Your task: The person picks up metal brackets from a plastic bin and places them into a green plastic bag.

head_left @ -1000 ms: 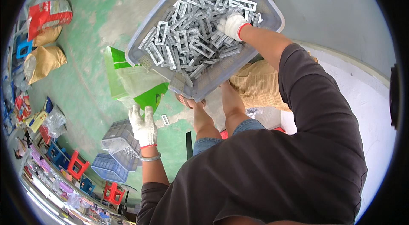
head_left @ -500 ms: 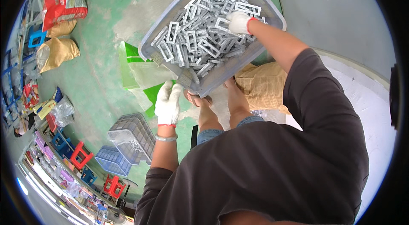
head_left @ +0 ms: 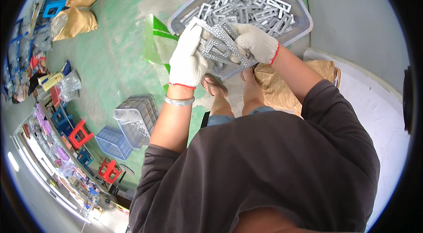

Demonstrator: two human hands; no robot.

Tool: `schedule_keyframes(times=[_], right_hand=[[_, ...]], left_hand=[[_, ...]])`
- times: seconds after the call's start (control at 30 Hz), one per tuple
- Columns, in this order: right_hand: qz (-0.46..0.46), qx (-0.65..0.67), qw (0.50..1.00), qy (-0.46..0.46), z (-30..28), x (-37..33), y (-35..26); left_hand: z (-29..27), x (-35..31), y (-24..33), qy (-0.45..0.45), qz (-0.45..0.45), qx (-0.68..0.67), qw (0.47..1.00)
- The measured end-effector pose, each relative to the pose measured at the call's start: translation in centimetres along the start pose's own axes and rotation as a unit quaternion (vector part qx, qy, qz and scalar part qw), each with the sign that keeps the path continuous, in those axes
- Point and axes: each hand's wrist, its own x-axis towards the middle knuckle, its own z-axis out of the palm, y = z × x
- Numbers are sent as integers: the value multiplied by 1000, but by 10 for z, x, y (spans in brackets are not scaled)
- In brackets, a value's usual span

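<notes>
In front of me I hold several silver rectangular metal frames (head_left: 224, 42) in a loose, fanned bunch. My left hand (head_left: 187, 61), in a white knit glove with a red cuff, closes on the bunch's left side. My right hand (head_left: 261, 45), gloved alike, grips the other side, its fingers partly hidden by the frames. Just beyond is a large grey plastic bin (head_left: 309, 25), heaped with more such metal frames (head_left: 253, 3). The hands and the bunch cover part of the bin's near side.
A tan woven sack (head_left: 282, 85) lies right of my feet, near the grey wall (head_left: 352, 12). Left of the bin is a green-and-white plastic sheet or bag (head_left: 157, 41). Two plastic crates, one grey (head_left: 147, 116) and one blue (head_left: 112, 140), stand at lower left, near red stools (head_left: 80, 134).
My right hand has come out of the bin toward me, bringing metal frames. My left hand has moved up and right to meet it, and now both hold the bunch.
</notes>
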Motion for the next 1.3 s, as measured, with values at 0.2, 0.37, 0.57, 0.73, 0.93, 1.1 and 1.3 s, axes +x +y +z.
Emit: schedule_keyframes(times=[0.2,0.37,0.57,0.73,0.93,1.1,1.3], right_hand=[[-77,22,997,0,61,-42,-27],[-125,56,990,-18,88,-58,-36],[-189,84,976,-70,115,-69,-48],[-223,71,969,-78,153,-82,-67],[-248,18,963,-105,196,-87,-85],[-257,-93,959,-81,218,-88,-89],[-312,-111,937,-112,237,-88,-89]], left_hand=[[-4,-33,46,-45,93,-131,986],[-4,-63,88,-147,47,-255,954],[44,-112,120,-206,17,-188,960],[55,-136,137,-215,50,-185,958],[58,-160,143,-227,83,-86,967],[62,-171,134,-155,156,71,973],[66,-178,137,-181,131,-60,973]])
